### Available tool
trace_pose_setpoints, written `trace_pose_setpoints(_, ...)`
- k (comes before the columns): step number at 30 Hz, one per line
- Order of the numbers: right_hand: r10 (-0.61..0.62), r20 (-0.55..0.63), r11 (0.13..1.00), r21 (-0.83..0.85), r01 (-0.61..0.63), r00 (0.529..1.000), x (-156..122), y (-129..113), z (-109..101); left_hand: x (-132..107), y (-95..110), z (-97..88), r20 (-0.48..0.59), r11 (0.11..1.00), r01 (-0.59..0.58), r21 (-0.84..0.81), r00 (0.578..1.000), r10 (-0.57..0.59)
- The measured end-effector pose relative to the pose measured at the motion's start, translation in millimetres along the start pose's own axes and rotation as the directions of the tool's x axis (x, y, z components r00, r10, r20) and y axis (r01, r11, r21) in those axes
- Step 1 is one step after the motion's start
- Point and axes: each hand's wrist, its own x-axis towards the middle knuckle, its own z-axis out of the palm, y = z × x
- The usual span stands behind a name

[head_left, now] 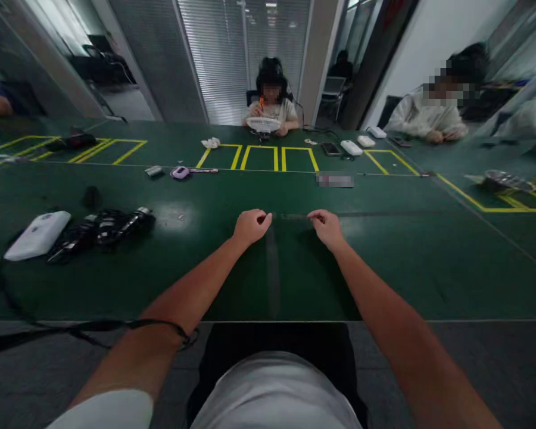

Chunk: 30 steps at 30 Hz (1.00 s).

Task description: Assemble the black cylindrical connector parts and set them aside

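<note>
My left hand (251,226) is above the green table (196,280), its thumb and fingers pinched together. Across from it, my right hand (326,227) is pinched in the same way, with a gap of table between the two. A faint pale line (295,216) runs from one set of fingertips to the other. I cannot tell whether it is something thin and clear in my fingers or a mark on the tabletop. Below my left hand a dull, see-through strip (273,274) runs down the table toward me. A black cord (161,323) crosses my left forearm.
A white box-shaped device (40,235) and bundled black cables (109,227) lie at the left. Farther off are a purple device with a strap (181,173), a phone (330,149) and yellow tape outlines (259,147). People (274,110) sit across the table.
</note>
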Motion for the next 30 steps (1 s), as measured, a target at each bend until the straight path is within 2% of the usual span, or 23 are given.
trace_pose_setpoints(4, 0.015, -0.028, 1.000, -0.022, -0.016, 0.999, 0.2, -0.7, -4.1, 1.9, 3.3, -2.6, 0.007, 0.995, 0.038, -0.088, 0.999, -0.037)
trace_pose_setpoints(8, 0.073, -0.045, 0.994, -0.082, -0.076, 0.996, -1.2, -4.9, -10.7, -1.2, 7.2, -2.1, 0.114, 0.977, 0.079, -0.198, 0.992, -0.057)
trace_pose_setpoints(10, 0.108, -0.046, 0.989, -0.096, -0.112, 0.993, -2.9, -8.5, -13.3, -2.5, 7.9, -2.1, 0.133, 0.969, 0.110, -0.223, 0.988, -0.081)
trace_pose_setpoints(16, 0.131, -0.064, 0.986, -0.094, -0.137, 0.989, -4.5, -21.0, -11.8, -2.4, 5.0, -3.2, 0.120, 0.945, 0.159, -0.284, 0.984, -0.129)
trace_pose_setpoints(23, 0.051, 0.013, 0.993, -0.105, -0.049, 0.999, 23.2, -38.4, -6.9, -2.6, 2.3, -3.7, 0.112, 0.941, 0.157, -0.299, 0.985, -0.129)
trace_pose_setpoints(26, 0.067, 0.017, 0.993, -0.098, -0.065, 0.998, 28.1, -39.8, 1.5, -1.9, 1.1, -3.3, 0.096, 0.944, 0.152, -0.292, 0.987, -0.129)
trace_pose_setpoints(30, 0.059, 0.021, 0.988, -0.146, -0.055, 0.998, 17.5, -33.4, 9.4, -0.4, -1.1, -0.3, 0.069, 0.956, 0.139, -0.256, 0.990, -0.126)
